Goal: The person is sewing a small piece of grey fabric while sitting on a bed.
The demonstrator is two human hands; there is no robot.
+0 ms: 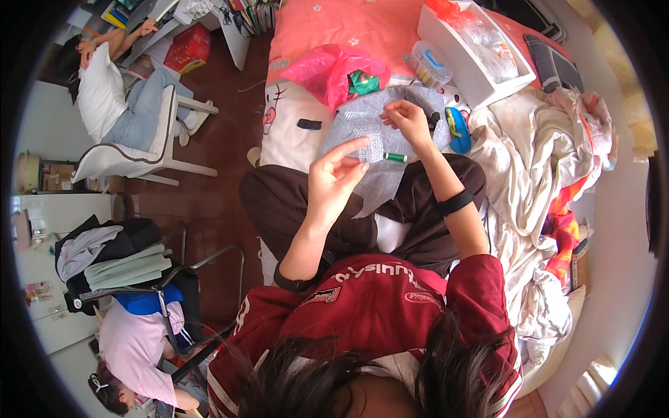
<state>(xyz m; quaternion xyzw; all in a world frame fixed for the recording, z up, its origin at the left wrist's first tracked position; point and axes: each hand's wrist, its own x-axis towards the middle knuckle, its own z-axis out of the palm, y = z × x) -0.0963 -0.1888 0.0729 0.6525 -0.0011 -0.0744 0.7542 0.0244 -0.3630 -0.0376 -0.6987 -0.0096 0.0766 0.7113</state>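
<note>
A grey woven cloth point(341, 131) lies spread over my crossed legs and the bed in front of me. My left hand point(331, 182) hovers at its near left part, index finger stretched out and thumb apart from it, with nothing visible between them. My right hand point(411, 125) is above the cloth with its fingers curled and the fingertips drawn together. Anything between those fingertips is too small to make out. A spool of green thread point(396, 157) rests on the cloth between my two hands. A small black piece of fabric point(309, 125) lies left of the cloth.
Beyond the cloth are a pink plastic bag point(327, 70), a clear tub with a blue lid point(431, 64) and a white box point(481, 59). A blue and yellow item point(458, 129) lies right of the cloth, near crumpled bedding point(529, 160). Two people sit at the left.
</note>
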